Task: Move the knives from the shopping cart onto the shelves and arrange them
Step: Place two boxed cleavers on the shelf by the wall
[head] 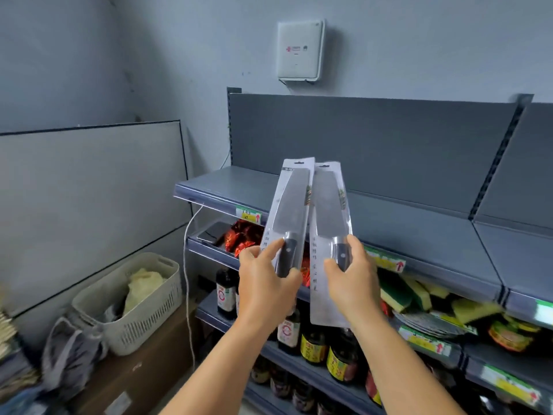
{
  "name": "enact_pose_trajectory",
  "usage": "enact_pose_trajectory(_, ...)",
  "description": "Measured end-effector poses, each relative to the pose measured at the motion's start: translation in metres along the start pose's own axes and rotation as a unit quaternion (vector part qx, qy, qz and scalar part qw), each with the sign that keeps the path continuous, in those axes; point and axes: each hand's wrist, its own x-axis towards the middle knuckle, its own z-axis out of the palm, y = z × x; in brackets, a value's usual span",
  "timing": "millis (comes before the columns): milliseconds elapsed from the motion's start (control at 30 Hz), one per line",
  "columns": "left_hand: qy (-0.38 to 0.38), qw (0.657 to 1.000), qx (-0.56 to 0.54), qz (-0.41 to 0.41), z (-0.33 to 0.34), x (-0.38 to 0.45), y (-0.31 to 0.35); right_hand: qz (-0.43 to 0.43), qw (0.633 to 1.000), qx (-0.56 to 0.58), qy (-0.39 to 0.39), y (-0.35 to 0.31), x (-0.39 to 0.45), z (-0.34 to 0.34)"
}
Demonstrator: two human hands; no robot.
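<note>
While gripped low by their black handles, both packs up in front of the body. Left hand (263,283) curled round the handle of the left knife pack (291,205), one finger stretched up along the card. Right hand (353,283) curled round the right knife pack (329,205) the same way.

Long side of each pack running up and away from the grip, blades on top, top edges leaning in and meeting. Just past the tips, the bare top shelf (404,217), with its back panel (374,139) behind. About as near for one hand as the other. Probably next: reach forward and set both down there.

No shopping cart anywhere in view. Bottom of the left pack hidden behind the hand. Lower shelves blurry; writing on the cards too small to read.
</note>
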Motion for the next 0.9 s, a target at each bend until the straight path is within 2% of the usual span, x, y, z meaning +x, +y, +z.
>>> enact_pose_trajectory(200, 0.018, 0.999, -0.012, -0.034, -0.013, 0.069, -0.029, 0.002, 0.999, -0.001, -0.044, -0.025, 0.052, 0.061)
enact_pose_trajectory(400, 0.01, 0.999, -0.009, -0.041, -0.034, 0.176, -0.06, 0.015, 0.998, -0.011, -0.052, -0.057, 0.125, 0.138)
enact_pose_trajectory(667, -0.039, 0.998, 0.049, -0.031, -0.069, 0.334, -0.093, 0.052, 0.998, -0.015, -0.045, -0.105, 0.225, 0.249)
enact_pose_trajectory(900, -0.079, 0.991, 0.108, -0.024, -0.076, 0.425, -0.117, 0.101, 0.994, -0.016, -0.036, -0.12, 0.288, 0.313)
